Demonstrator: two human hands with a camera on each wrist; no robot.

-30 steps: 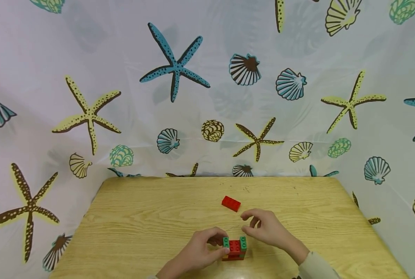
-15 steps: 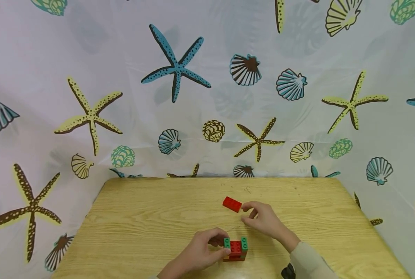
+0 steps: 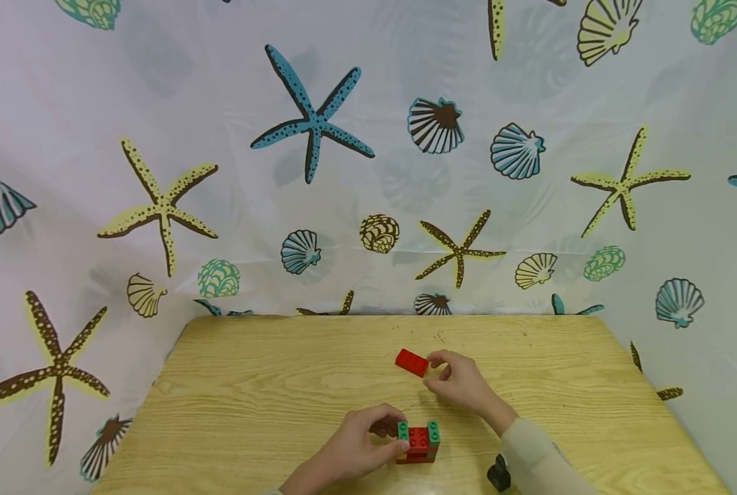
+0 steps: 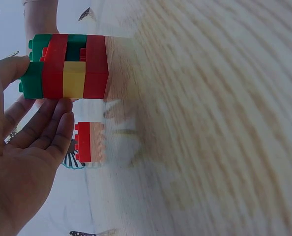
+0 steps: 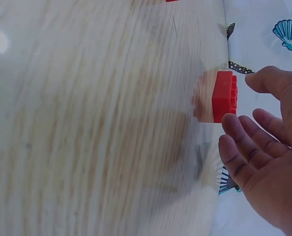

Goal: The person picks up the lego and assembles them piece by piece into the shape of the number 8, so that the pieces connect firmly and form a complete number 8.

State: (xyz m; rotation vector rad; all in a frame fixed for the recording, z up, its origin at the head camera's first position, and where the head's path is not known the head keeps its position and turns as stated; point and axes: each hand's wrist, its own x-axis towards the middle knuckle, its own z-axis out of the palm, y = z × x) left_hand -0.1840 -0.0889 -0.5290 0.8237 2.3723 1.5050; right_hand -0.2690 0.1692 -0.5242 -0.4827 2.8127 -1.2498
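A small stack of toy bricks, red with green bricks on top and a yellow one in its side, stands on the table near the front. My left hand grips its left side; in the left wrist view the thumb lies on a green brick and the fingers go round the stack. Farther back lies a loose red toy brick, studs up. My right hand is at its right end, thumb and fingers parted and slightly bent. In the right wrist view the red brick sits just beyond the fingertips.
The wood-grain table ends at the back against a white curtain printed with starfish and shells, which also hangs on both sides. A small black object shows beside the right sleeve.
My right hand has moved away from the brick stack, forward and slightly left, up to the loose red brick. The left hand keeps its place on the stack.
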